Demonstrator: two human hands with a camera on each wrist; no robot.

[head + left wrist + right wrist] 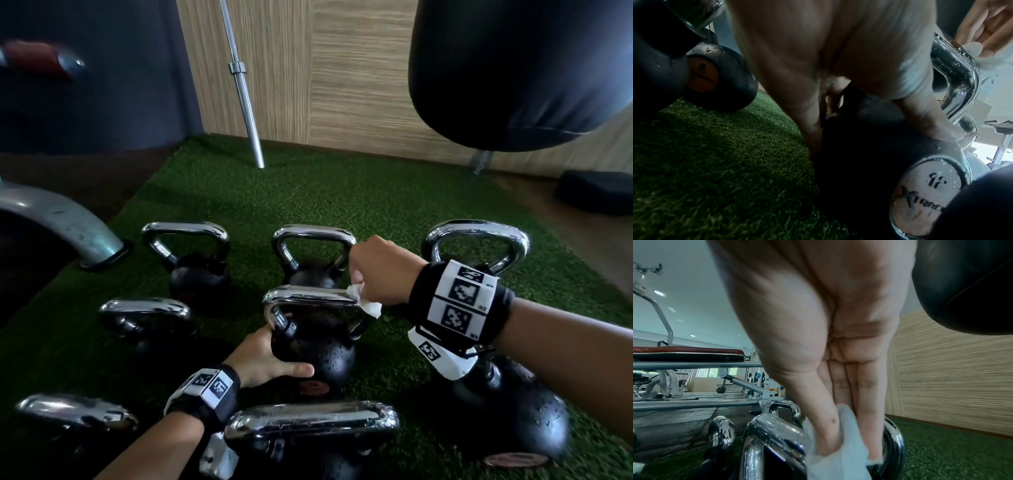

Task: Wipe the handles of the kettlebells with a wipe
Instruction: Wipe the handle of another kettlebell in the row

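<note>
Several black kettlebells with chrome handles stand on green turf point(222, 192). The middle kettlebell point(318, 353) has a wet chrome handle point(308, 296). My right hand point(376, 274) pinches a white wipe point(368, 303) around the right end of that handle; the right wrist view shows the wipe point(838, 456) wrapped over the chrome handle point(777, 431) between thumb and fingers. My left hand point(263, 359) grips the black body of the same kettlebell, thumb across its front; in the left wrist view the left hand point(818, 73) lies on the kettlebell's dark body point(859, 154).
A black punching bag point(513, 68) hangs at the upper right, close above my right arm. A steel barbell point(243, 96) leans against the wood-panelled wall. A grey machine leg point(65, 222) stands at the left. A dark pad point(596, 195) lies at the far right.
</note>
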